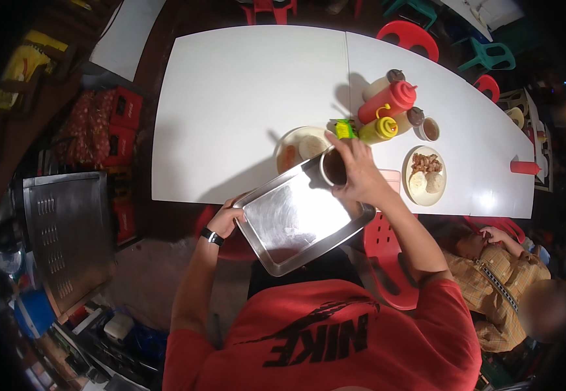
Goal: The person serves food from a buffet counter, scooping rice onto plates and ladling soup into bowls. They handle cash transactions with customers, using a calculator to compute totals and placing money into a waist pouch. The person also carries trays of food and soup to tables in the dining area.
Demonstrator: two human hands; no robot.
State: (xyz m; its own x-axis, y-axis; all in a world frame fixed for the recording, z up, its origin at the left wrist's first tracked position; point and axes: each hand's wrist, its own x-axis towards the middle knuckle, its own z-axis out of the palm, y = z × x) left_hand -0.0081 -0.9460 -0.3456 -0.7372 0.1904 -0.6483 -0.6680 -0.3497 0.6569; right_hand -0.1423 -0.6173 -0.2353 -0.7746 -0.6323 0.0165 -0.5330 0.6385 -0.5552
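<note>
My left hand [225,220] grips the left end of a rectangular stainless steel tray [287,220], held tilted over the near edge of the table. In my right hand [358,168] is a small white bowl of brown liquid [334,167], fingers around its rim, above the tray's far right corner. Apart from that bowl the tray shows a bare, shiny inside. Partly behind the tray, a cream plate [283,139] with a mound of rice [312,146] and an orange-brown food stands on the white table [243,88].
Right of my hands stand a red squeeze bottle [388,101], a yellow one [378,130], a green packet [345,129], another bowl of liquid [429,129] and a plate of meat and rice [425,195]. A person in a plaid shirt [498,288] sits at right. Red chairs [390,264] flank the table.
</note>
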